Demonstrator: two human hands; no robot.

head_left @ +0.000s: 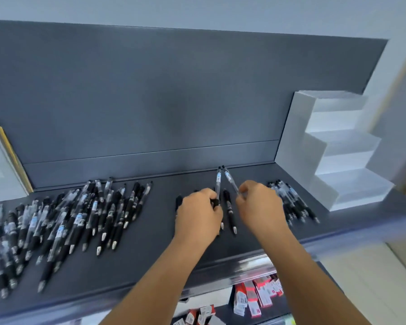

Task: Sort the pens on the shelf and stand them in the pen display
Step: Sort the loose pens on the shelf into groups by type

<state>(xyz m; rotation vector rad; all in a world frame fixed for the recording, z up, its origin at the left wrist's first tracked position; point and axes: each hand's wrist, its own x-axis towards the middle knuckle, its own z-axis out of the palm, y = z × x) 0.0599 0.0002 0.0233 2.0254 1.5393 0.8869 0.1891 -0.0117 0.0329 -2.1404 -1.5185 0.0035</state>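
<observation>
- Red-and-white boxed stock [256, 299] sits on the lower tier, nearest you, beneath the dark grey shelf [150, 261].
- Your left hand [197, 214] has its fingers curled round a clear-barrelled black pen [218, 184].
- Your right hand [259, 205] pinches a second clear pen [230, 179].
- Big loose heap of black and clear pens [63, 221] lies left; a smaller sorted bunch [291, 200] sits beside the empty white stepped acrylic display [333, 148].
- Risk, as I judge it: your wrist could scatter that bunch on the way over.
</observation>
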